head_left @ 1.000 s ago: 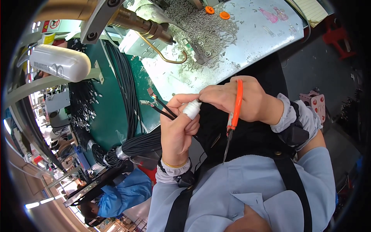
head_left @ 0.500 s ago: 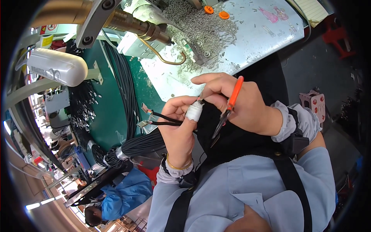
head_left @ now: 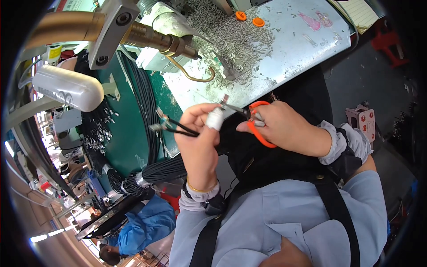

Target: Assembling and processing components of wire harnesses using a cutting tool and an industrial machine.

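Observation:
My left hand (head_left: 195, 138) is closed on thin black cables (head_left: 182, 128), pinching them between thumb and fingers. White tape wraps the thumb (head_left: 215, 119). Small metal connectors with coloured wires (head_left: 159, 122) stick out of the hand to the left, blurred. Above the thumb tip a short reddish-and-metal end (head_left: 225, 99) shows; its exact kind is unclear. My right hand (head_left: 282, 127) grips orange-handled pliers (head_left: 263, 135). Their jaws point left and reach this end just beyond my left fingertips. Whether the jaws touch it cannot be made out.
A pale metal worktop (head_left: 293, 53) ahead bears a heap of small metal pins (head_left: 235, 38) and two orange caps (head_left: 258, 22). A machine nozzle (head_left: 178, 46) overhangs it. Bundled black cables (head_left: 155, 171) lie left on a green surface (head_left: 129, 151). A person in blue (head_left: 144, 227) sits lower left.
The pliers have swung from hanging downward beside my right hand to pointing left at my left fingertips. My right fingers have left the cable end. My left hand has shifted slightly left and up.

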The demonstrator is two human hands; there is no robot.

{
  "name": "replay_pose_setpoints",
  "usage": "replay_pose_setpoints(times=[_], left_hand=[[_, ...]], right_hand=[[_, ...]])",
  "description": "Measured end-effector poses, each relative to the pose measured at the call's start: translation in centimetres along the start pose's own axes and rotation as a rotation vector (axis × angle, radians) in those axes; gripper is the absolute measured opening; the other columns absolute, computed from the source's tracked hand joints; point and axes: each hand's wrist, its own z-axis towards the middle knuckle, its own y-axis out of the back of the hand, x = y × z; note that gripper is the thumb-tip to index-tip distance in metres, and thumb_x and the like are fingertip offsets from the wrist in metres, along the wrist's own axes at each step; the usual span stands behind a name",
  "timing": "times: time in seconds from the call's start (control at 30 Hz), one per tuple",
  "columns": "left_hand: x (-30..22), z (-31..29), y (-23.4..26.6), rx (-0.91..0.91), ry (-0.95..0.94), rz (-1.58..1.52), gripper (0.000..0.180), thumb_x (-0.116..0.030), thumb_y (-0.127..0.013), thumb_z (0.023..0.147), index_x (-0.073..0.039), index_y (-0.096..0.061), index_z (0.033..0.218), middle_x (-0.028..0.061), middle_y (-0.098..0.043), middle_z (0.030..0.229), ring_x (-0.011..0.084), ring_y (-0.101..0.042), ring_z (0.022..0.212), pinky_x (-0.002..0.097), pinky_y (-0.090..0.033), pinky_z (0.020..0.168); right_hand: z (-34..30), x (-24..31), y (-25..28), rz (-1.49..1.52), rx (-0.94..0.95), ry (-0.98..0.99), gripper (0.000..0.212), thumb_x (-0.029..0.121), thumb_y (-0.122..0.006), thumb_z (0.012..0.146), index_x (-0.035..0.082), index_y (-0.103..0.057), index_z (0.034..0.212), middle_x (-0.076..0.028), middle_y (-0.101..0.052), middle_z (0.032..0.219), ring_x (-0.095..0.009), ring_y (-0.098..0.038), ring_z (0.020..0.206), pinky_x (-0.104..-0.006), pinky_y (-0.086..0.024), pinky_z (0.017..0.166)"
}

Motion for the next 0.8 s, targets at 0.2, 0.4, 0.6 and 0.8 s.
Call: replay_pose_setpoints(times=[0.2, 0.4, 0.6, 0.8], left_hand=[[-0.4, 5.5, 0.6, 0.134, 0.226, -0.298, 0.013, -0.003, -0.055, 0.080, 0.000, -0.053, 0.093, -0.0049, -0.040, 0.057, 0.0012, -0.028, 0.042, 0.0167, -0.018, 0.036], [-0.5, 7.1, 0.4, 0.180, 0.251, -0.283, 0.008, -0.005, -0.056, 0.081, -0.002, -0.052, 0.087, -0.0050, -0.038, 0.057, 0.0013, -0.026, 0.042, 0.0167, -0.016, 0.036], [-0.5, 7.1, 0.6, 0.153, 0.229, -0.162, 0.013, -0.010, -0.056, 0.082, -0.005, -0.051, 0.093, -0.0063, -0.032, 0.055, 0.0017, -0.023, 0.042, 0.0165, -0.016, 0.035], [-0.7, 7.1, 0.9, 0.155, 0.241, -0.215, 0.009, -0.005, -0.056, 0.080, -0.004, -0.050, 0.086, -0.0055, -0.036, 0.057, 0.0015, -0.025, 0.042, 0.0168, -0.017, 0.036]], right_hand=[[2.2, 1.3, 1.8, 0.514, -0.147, -0.285, 0.024, 0.018, -0.059, 0.082, 0.000, -0.050, 0.070, -0.003, -0.047, 0.048, -0.010, -0.046, 0.038, -0.0247, -0.036, 0.038], [6.8, 1.1, 2.9, 0.423, -0.182, -0.215, 0.023, 0.020, -0.056, 0.084, 0.000, -0.046, 0.078, -0.001, -0.046, 0.054, -0.007, -0.044, 0.039, -0.0225, -0.035, 0.037], [7.7, 0.9, 2.9, 0.445, -0.141, -0.242, 0.024, 0.021, -0.057, 0.083, 0.001, -0.045, 0.077, -0.001, -0.045, 0.054, -0.007, -0.043, 0.039, -0.0224, -0.035, 0.037], [7.9, 0.4, 2.5, 0.443, -0.158, -0.162, 0.024, 0.021, -0.058, 0.082, 0.001, -0.045, 0.076, -0.001, -0.045, 0.054, -0.007, -0.043, 0.040, -0.0226, -0.036, 0.037]])
